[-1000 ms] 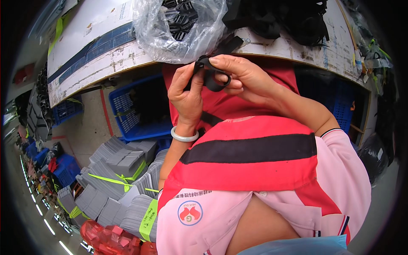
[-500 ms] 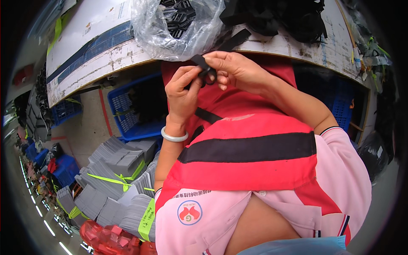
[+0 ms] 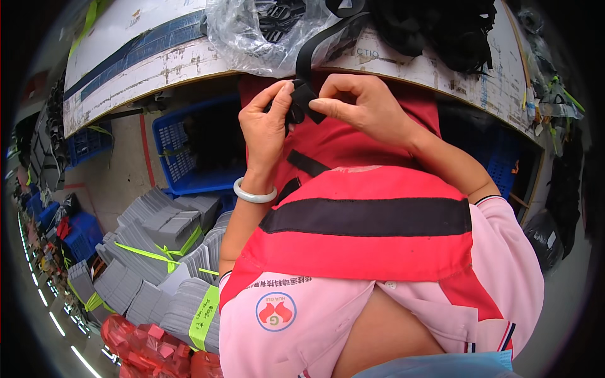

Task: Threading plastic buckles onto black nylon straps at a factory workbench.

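Note:
A red vest [image 3: 365,246] with black bands lies across my lap. My left hand [image 3: 268,123], with a pale bangle at the wrist, pinches a black plastic buckle [image 3: 293,113] at the vest's far edge. My right hand [image 3: 362,107] grips the black webbing strap [image 3: 310,51] where it meets the buckle. The strap curves up from the buckle over the table edge. Both hands touch at the buckle, just below the white worktable [image 3: 157,60].
A clear plastic bag of black buckles [image 3: 265,28] and a heap of black straps [image 3: 441,28] sit on the table. Below left stand a blue crate [image 3: 183,151], bundled grey foam stacks tied with yellow-green bands [image 3: 157,246], and red packets [image 3: 148,346].
Both hands have lifted slightly toward the table edge. The strap now stands up in a long curve from the buckle instead of lying short between the fingers.

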Demonstrator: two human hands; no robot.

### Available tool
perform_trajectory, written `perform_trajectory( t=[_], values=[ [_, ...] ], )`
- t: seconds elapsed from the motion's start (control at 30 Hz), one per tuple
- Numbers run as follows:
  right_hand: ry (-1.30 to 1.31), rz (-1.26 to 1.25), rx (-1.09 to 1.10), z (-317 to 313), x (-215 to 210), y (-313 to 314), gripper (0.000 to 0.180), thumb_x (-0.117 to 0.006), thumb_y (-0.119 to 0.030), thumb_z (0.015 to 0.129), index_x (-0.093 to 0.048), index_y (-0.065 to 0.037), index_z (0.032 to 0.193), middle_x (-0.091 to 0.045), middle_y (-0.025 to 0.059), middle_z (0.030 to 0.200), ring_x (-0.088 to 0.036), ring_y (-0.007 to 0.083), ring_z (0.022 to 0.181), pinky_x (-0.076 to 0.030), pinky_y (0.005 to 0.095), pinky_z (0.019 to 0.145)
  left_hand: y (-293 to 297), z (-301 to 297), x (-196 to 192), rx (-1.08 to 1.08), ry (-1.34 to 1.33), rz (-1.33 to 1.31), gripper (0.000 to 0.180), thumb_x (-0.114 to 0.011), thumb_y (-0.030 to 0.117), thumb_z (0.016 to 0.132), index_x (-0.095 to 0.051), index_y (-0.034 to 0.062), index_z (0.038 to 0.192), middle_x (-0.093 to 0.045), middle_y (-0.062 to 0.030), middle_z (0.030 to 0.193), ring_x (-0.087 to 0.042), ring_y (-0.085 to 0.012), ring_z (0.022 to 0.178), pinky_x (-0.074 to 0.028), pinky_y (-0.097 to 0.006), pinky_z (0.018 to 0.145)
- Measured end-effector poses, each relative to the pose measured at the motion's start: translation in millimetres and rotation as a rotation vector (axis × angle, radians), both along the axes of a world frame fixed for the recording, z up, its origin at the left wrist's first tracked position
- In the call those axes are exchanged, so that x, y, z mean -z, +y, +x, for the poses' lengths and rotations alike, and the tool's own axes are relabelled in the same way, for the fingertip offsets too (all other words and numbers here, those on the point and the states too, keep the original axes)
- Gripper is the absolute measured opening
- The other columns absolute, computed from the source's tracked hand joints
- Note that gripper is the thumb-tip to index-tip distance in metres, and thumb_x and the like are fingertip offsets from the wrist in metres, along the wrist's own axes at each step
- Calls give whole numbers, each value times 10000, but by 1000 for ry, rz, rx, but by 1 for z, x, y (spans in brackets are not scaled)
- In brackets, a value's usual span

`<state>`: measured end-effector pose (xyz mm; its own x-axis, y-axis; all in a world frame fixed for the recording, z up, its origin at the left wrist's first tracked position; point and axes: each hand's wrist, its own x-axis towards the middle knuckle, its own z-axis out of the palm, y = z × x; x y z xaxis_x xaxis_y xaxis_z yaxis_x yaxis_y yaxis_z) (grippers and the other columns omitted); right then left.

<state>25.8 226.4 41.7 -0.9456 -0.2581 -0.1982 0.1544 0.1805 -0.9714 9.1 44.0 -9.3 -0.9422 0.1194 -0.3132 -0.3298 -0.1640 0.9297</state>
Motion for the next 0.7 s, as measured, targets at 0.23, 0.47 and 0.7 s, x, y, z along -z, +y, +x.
perform_trajectory(
  t=[0.23, 0.47, 0.7],
  values=[
    [-245, -48, 29, -4, 29, 2, 226, -652, -179, 884, -604, -16, 737, -570, -21, 665, -454, 23, 615, -371, 213, 548, 7, 5, 6, -26, 137, -39, 193, -682, 157, 904, -708, 5, 1020, -642, 7, 716, -504, -26, 530, -361, -170, 462],
    [-355, -286, 105, -12, 39, 0, 256, -597, -320, 955, -578, -68, 920, -502, -33, 629, -450, 36, 495, -349, 189, 440, -6, 5, 4, 116, -41, 66, 165, -708, 133, 879, -716, 7, 986, -642, 13, 718, -518, -18, 554, -367, -153, 477],
    [-231, -274, 78, -21, 58, -6, 204, -616, -255, 940, -607, -67, 858, -491, -44, 621, -391, 24, 454, -271, 178, 405, -50, 8, -12, 334, 4, -19, 96, -668, 52, 866, -691, -38, 887, -640, 12, 795, -559, -43, 720, -428, -176, 614]
  ],
)
